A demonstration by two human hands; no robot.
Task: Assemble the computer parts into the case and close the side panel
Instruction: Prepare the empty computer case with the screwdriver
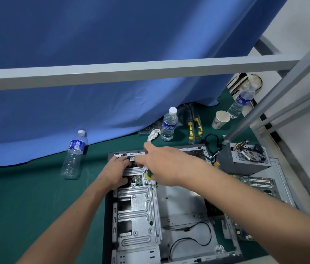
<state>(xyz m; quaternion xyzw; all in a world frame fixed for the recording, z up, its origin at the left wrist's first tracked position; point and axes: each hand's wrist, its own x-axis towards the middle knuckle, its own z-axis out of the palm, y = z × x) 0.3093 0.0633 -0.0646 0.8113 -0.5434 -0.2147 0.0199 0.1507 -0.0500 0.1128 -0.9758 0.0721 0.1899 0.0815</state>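
Your open grey steel computer case [169, 202] runs lengthwise from bottom centre up to mid-frame, where your left hand [116, 173] curls on its drive-cage edge and your nearer right hand [161, 164] grips a yellow-green screwdriver [149, 175].

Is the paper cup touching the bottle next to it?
Apart. The head view shows green mat between the cup and the nearest bottle.
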